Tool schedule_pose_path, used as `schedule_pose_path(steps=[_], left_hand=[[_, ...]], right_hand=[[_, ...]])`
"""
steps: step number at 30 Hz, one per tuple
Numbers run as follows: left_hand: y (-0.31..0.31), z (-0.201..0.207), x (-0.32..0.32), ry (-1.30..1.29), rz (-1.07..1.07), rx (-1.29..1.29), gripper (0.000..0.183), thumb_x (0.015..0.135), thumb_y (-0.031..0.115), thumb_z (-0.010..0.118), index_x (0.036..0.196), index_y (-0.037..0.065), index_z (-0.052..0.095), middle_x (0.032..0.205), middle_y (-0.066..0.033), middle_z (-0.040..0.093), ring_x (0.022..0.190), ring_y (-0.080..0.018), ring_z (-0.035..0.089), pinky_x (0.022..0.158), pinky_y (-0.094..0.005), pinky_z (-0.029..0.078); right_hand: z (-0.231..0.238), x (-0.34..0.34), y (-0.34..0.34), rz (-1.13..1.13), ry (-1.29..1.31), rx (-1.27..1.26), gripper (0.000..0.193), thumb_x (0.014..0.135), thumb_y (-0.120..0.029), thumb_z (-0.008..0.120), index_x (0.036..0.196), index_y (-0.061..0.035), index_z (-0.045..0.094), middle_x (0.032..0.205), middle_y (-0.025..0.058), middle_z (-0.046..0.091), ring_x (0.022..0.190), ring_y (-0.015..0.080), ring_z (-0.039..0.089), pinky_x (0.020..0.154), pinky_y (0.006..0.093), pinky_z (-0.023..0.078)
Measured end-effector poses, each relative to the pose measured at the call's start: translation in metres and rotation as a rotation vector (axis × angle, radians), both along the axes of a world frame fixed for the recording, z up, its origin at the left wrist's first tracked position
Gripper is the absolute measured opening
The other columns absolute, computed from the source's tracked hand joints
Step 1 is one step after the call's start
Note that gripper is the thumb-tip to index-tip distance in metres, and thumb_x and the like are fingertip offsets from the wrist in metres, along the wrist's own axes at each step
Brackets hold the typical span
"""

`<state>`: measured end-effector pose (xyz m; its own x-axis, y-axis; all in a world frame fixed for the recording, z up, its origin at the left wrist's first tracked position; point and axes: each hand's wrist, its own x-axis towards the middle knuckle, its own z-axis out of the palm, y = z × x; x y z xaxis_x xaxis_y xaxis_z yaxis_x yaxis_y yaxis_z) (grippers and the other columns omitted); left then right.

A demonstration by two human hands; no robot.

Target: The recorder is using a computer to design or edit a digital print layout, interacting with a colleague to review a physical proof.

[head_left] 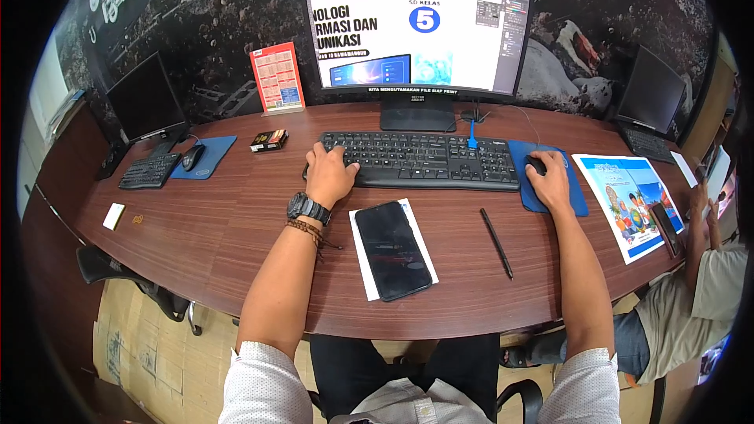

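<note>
My left hand (330, 176) rests on the left end of a black keyboard (424, 163), its fingers spread over the keys and holding nothing. A dark watch (306, 207) and a beaded bracelet circle that wrist. Over on the right, my right hand (552, 182) is wrapped round a black computer mouse (536, 165) on a blue mouse pad (576, 198). Behind the keyboard stands a curved monitor (463, 39) showing a page layout in a graphics program. A black smartphone (395, 251) lies on white paper between my forearms, with a black stylus or pen (496, 243) to its right.
A colourful booklet (628, 202) and another phone (667, 228) lie on the right, beside a seated person (699, 306). Further monitors (145, 98) and keyboards stand at both ends of the wooden desk (228, 251). A red calendar (276, 78) and a small box (269, 140) sit back left.
</note>
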<state>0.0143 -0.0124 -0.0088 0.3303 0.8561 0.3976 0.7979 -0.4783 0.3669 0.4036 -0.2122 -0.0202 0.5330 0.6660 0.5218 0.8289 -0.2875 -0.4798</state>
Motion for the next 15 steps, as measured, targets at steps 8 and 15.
schedule_pose_path(steps=[8, 15], left_hand=[[-0.008, 0.012, 0.003, 0.039, -0.122, 0.025, 0.031, 0.085, 0.033, 0.073, 0.107, 0.011, 0.075, 0.138, -0.0296, 0.047, 0.129, -0.0458, 0.041, 0.108, -0.0502, 0.036], [-0.018, 0.012, 0.019, 0.11, -0.031, -0.147, 0.073, 0.085, 0.065, 0.063, 0.136, 0.013, 0.06, 0.147, -0.0308, 0.031, 0.138, -0.048, 0.028, 0.11, -0.0658, 0.023]], right_hand=[[-0.004, 0.006, 0.0, 0.037, -0.021, 0.029, 0.035, 0.083, -0.023, 0.068, 0.114, -0.0091, 0.069, 0.124, 0.0143, 0.057, 0.115, 0.0342, 0.057, 0.098, 0.0426, 0.047], [-0.002, 0.003, 0.0, 0.021, -0.015, 0.034, 0.035, 0.082, -0.022, 0.068, 0.114, -0.008, 0.069, 0.123, 0.0156, 0.056, 0.115, 0.035, 0.057, 0.098, 0.0424, 0.046]])
